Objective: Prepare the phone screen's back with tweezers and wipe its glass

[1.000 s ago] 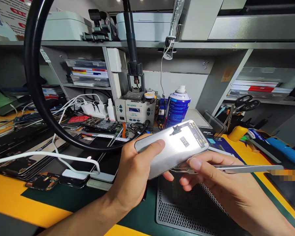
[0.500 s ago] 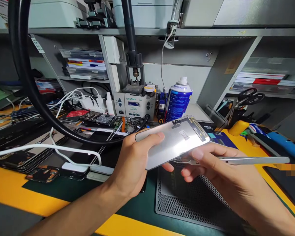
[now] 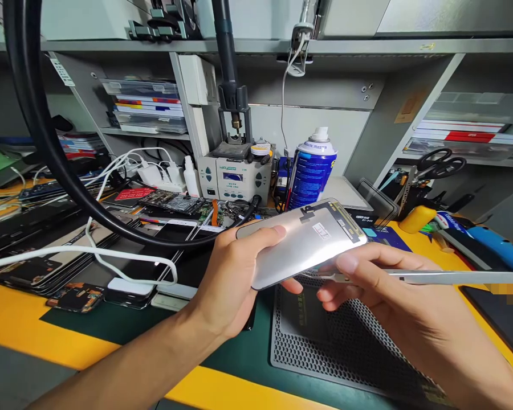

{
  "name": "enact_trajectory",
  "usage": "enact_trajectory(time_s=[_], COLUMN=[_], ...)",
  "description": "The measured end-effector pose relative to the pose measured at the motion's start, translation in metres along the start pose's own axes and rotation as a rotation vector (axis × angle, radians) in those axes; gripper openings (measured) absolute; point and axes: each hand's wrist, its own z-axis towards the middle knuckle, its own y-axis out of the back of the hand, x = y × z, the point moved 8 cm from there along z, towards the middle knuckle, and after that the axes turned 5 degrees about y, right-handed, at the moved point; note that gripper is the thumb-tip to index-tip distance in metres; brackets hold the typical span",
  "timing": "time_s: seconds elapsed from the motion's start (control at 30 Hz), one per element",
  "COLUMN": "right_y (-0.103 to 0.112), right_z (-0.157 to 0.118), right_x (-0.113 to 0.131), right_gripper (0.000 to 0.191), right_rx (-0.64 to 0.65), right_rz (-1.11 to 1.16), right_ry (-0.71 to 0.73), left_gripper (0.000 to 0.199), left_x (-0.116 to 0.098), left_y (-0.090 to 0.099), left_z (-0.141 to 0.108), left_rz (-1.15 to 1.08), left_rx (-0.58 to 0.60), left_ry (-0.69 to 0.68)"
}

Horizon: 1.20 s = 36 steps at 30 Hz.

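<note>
A phone screen (image 3: 299, 250) is tilted above the mat, its silver metal back facing me, with a small white label and a dark flex strip near its right end. My left hand (image 3: 235, 273) grips its left end, thumb flat on the metal back and fingers underneath. My right hand (image 3: 367, 279) pinches a pair of metal tweezers (image 3: 457, 277) between thumb and fingers, close to the screen's lower right edge. The tweezers' thin tips point left beneath that edge and are partly hidden. Below both hands lies a grey perforated mat (image 3: 320, 359).
A thick black hose (image 3: 111, 225) loops across the left. Behind stand a soldering station (image 3: 235, 182) and a blue spray can (image 3: 310, 173). Phone parts (image 3: 74, 297) and white cables (image 3: 128, 253) crowd the left; scissors (image 3: 440, 165) and a yellow-handled tool (image 3: 416, 219) are right.
The view has shifted slightly. The tweezers' rear end reaches a little further right. Both hands keep their holds on the phone screen and tweezers.
</note>
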Motion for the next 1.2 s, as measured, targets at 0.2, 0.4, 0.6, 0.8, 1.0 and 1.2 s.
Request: enact_trajectory(time_s=[0.2,0.4,0.6,0.8,1.0,1.2], right_y=[-0.001,0.002,0.002,0.005,0.003,0.008], right_z=[-0.003,-0.002,-0.001,0.000,0.000,0.001], right_x=[0.005,0.005,0.005,0.005,0.007,0.003], right_gripper=[0.021,0.025,0.024,0.024,0.024,0.031], right_rx=[-0.075,-0.088,-0.061,-0.048,-0.033,-0.021], right_rz=[-0.043,-0.084,-0.109,-0.133,-0.135,-0.211], right_ry=[-0.022,-0.017,0.011,0.015,0.004,0.033], left_gripper=[0.018,0.021,0.018,0.016,0.017,0.015], left_x=[0.000,-0.001,-0.002,-0.005,-0.007,-0.011], left_y=[0.001,0.000,0.001,0.000,0.001,0.001], left_z=[0.000,0.000,-0.003,-0.004,-0.004,-0.005], left_rz=[-0.002,0.005,0.007,-0.001,0.022,0.077], left_rx=[0.003,0.027,0.017,0.026,0.032,0.028], left_ry=[-0.002,-0.002,-0.018,-0.057,-0.091,-0.127])
